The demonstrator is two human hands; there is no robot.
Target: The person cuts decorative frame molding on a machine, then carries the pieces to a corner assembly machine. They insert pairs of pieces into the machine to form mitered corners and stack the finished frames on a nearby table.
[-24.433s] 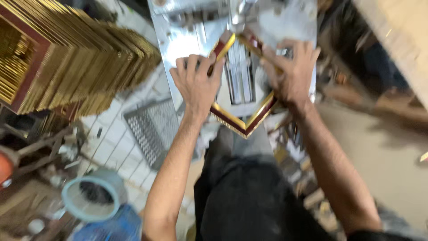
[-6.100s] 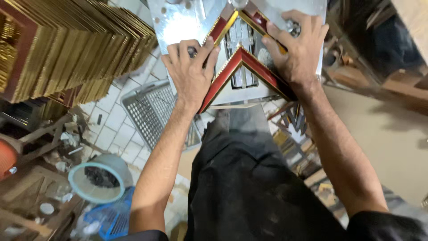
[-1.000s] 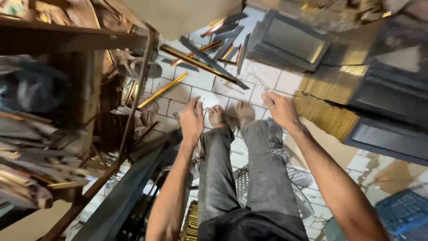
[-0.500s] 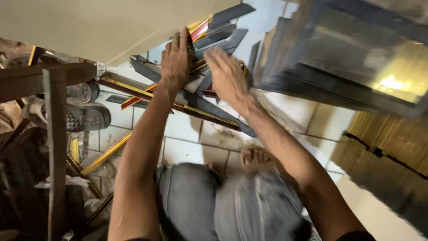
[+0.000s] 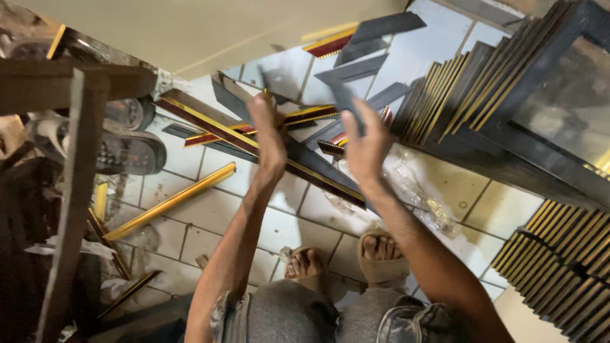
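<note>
- Head view: the left hand [image 5: 270, 136] is held flat with fingers extended over the long moulding strip [image 5: 254, 145] lying on the tiled floor [image 5: 210, 209]; no grip is seen.
- The right hand [image 5: 365, 146] is spread open above short offcuts [image 5: 333, 147], nothing gripped.
- One piece is best gripped firmly, avoiding the stacked frames [image 5: 483, 101].

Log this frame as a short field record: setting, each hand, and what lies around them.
setting: tiled floor, seen from above
left hand: open, reaching down to long red-and-gold frame moulding strip; contact unclear
right hand: open, over dark moulding offcuts, holding nothing
nearby: loose gold strip; stacked dark frames; shoe
feet: bare, one in a sandal
</note>
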